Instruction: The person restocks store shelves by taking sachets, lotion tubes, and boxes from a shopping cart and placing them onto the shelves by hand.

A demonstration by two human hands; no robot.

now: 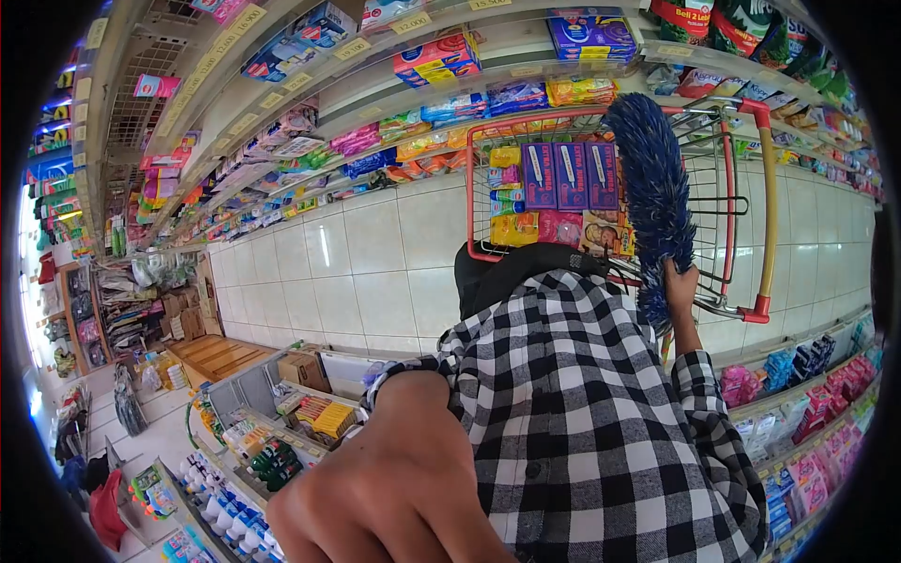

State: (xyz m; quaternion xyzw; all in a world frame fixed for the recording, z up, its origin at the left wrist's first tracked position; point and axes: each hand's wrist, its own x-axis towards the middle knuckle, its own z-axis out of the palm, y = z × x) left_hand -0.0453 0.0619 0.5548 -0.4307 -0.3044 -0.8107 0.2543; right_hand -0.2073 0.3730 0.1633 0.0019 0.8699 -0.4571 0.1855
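Observation:
My right hand [681, 286] is closed round the lower end of a blue feather duster [649, 178]. The duster stands up along the handle side of a shopping cart [471, 197] with a red rim and hides part of it. Inside the cart are purple boxes [572, 176], yellow packets [514, 228] and a pink packet [560, 228]. Close to the camera is my left hand [385, 479], back of the hand showing, knuckles bent. Its fingertips fall outside the picture, so anything in them is hidden. My checkered shirt sleeves show on both arms.
Shelves with price strips [413, 22] and packaged goods run along the far side. Behind the duster is the cart's yellow and red handle [770, 206]. Low shelves of bottles [225, 507] stand at lower left, pink packs [741, 385] at right. Pale floor tiles [375, 249] lie between.

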